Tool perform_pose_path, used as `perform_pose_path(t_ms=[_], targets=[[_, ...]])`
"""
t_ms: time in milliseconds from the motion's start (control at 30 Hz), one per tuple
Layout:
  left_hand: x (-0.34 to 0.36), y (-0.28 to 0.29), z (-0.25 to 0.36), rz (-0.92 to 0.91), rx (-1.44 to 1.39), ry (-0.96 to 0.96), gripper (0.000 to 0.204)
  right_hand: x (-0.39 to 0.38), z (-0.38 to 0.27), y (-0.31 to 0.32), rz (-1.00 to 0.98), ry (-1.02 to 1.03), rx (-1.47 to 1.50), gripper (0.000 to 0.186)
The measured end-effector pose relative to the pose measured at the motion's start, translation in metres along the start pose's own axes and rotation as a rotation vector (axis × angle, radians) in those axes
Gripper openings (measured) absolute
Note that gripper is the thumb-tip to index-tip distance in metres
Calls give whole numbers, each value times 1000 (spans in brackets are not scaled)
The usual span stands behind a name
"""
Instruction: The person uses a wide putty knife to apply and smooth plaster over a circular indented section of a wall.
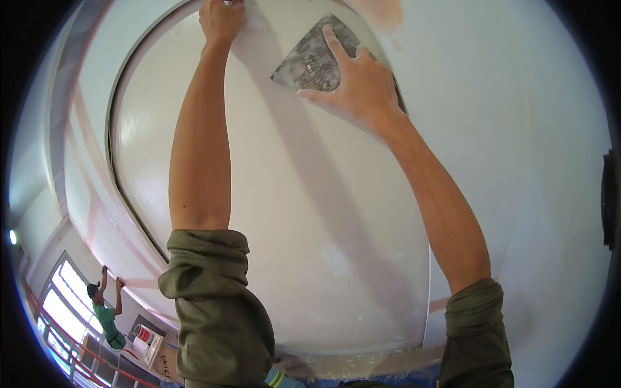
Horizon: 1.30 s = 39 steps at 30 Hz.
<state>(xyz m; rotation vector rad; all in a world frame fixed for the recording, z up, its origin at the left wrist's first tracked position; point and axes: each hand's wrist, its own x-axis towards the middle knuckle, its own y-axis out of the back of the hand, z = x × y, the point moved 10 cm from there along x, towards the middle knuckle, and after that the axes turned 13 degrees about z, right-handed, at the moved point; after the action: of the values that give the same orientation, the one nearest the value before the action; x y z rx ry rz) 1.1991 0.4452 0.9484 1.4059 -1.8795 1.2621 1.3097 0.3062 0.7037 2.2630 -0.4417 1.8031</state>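
Observation:
Both arms reach up in front of a large pale curved panel [310, 258]. My right hand [365, 87] presses a dark grey, dust-smeared flat sheet [310, 61] with pointed corners against the panel's upper right. Its thumb and index finger stretch over the sheet, while the other fingers bend toward the sheet's right edge. Whether the sheet is an abrasive or a scraper blade, I cannot tell. At the upper edge my left hand [222, 22] is closed, fingers curled near the panel's top. What it holds, if anything, is cut off by the picture's edge.
A dark groove [111, 139] curves round the panel's left side. A pale wall surface [517, 161] lies to the right. Far down left, a person in green [107, 317] raises both arms to the wall, near a window [68, 291], a cardboard box [168, 363] and red rails [61, 343].

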Motion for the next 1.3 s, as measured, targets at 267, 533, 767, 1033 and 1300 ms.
perform_pose_path(t_ms=[267, 533, 767, 1033, 1300], targets=[[4, 0, 19, -149, 12, 17, 20, 6, -3, 3, -26, -14, -24, 117], [-29, 39, 3, -388, 109, -101, 59, 7, -10, 8, -54, -111, 37, 133], [-82, 111, 96, -657, 125, -86, 89, 38, -48, 19, -59, -28, 136, 121], [-75, 90, 72, -538, 128, -255, 70, 77, -93, 14, -20, -50, 173, 125], [-53, 87, 75, -382, 122, -355, 58, 89, -109, 25, -66, -112, 140, 114]])
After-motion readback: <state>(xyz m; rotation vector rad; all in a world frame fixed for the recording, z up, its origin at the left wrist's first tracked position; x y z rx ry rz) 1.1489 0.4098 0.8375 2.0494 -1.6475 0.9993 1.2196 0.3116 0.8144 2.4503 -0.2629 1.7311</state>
